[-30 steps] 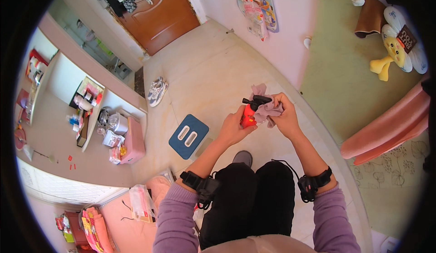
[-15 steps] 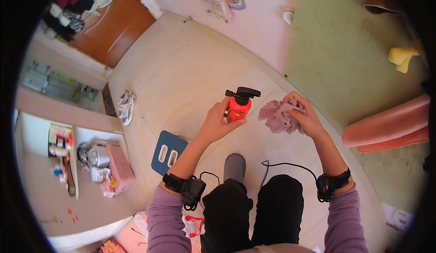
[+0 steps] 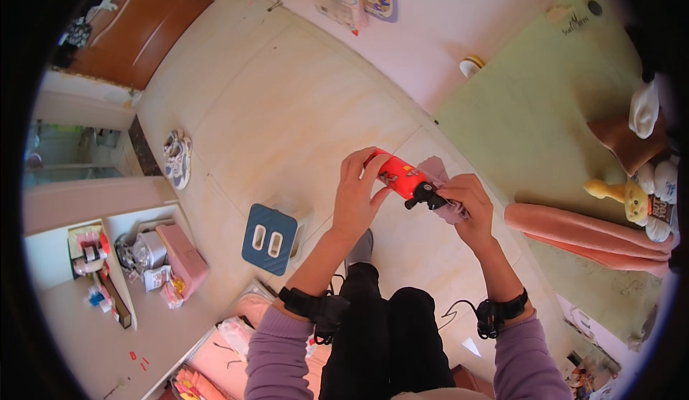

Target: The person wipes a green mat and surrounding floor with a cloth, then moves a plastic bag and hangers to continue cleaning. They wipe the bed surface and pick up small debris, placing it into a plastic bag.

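Note:
My left hand [image 3: 354,193] is wrapped round the base of a red bottle [image 3: 399,177] with a black nozzle top [image 3: 426,198], shaped like a small fire extinguisher. The bottle lies tilted over, its black top pointing down toward the right. A crumpled mauve cloth [image 3: 432,167] is pinched in my right hand [image 3: 470,205], spreading behind and below the bottle's top. The fingertips of that hand are right at the black top; whether they press on it or only on the cloth I cannot tell.
A blue-topped stool [image 3: 270,256] stands on the tiled floor to the left, with sneakers [image 3: 177,160] beyond it. Shelves [image 3: 115,256] line the left side. On the right are a green surface [image 3: 517,134], a pink rolled cushion [image 3: 567,228] and a yellow plush toy [image 3: 631,199].
The bottle has gone from upright to tipped over, its black top swinging down to the right. The cloth and the bottle's top, apart before, are now together. The view has shifted somewhat.

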Available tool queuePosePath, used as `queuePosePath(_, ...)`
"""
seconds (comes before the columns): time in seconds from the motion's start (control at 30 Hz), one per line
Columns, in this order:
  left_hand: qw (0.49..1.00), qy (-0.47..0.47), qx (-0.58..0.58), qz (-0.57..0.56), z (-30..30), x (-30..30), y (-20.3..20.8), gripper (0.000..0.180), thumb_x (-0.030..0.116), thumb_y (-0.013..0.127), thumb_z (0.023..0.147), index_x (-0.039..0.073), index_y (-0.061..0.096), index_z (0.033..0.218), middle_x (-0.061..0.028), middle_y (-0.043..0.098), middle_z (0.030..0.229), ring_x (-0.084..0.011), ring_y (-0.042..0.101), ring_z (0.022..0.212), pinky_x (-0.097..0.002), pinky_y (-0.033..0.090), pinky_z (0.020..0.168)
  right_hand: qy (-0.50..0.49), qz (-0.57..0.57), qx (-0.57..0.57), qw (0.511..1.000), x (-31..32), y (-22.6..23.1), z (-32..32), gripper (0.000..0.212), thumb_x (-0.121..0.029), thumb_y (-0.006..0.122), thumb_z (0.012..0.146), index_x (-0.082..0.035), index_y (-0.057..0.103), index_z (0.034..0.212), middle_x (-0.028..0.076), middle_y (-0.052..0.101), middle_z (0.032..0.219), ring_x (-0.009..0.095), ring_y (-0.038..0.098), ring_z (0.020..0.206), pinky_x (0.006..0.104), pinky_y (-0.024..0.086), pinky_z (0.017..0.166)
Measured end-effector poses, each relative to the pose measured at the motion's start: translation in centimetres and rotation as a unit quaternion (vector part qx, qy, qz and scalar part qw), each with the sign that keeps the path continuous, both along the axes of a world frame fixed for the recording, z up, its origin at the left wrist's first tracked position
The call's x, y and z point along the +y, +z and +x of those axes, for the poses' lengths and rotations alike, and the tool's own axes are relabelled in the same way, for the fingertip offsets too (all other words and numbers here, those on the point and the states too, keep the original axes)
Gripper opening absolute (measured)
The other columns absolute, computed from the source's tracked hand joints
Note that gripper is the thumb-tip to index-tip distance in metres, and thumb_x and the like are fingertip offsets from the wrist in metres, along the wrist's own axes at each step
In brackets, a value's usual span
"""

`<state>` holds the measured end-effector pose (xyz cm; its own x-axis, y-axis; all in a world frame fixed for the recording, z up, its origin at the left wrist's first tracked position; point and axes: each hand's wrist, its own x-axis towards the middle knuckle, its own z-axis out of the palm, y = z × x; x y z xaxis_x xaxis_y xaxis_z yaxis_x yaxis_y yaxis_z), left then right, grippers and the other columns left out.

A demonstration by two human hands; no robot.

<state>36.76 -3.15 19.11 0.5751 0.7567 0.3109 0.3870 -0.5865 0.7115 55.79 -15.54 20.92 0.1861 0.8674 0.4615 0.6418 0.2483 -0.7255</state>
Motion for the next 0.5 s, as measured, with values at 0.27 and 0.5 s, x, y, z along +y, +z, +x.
queuePosePath(0.27,0.997,-0.019,-0.053,-0.056,-4.5,-7.8,8.5,0.034,0.007,0.072,0.072,0.009,0.058,0.103,-0.0052,0.061,0.092,-0.0257,0.057,0.088,-0.0392,0.044,0.073,0.027,-0.084,-0.057,0.994,-4.1,9.2,-3.7,0.039,0.009,0.072,0.057,-0.005,0.065,0.093,0.008,0.065,0.094,0.031,0.059,0.089,0.0371,0.051,0.073)
queuePosePath(0.5,0.988,-0.001,0.022,-0.153,-10.3,-17.5,17.6,0.024,0.011,0.068,0.08,0.008,0.058,0.101,-0.0093,0.059,0.09,-0.0301,0.057,0.089,-0.0416,0.046,0.077,0.138,-0.128,-0.08,0.979,-9.8,17.9,-8.6,0.039,0.011,0.069,0.061,-0.005,0.063,0.097,0.009,0.063,0.092,0.028,0.057,0.086,0.035,0.048,0.069)
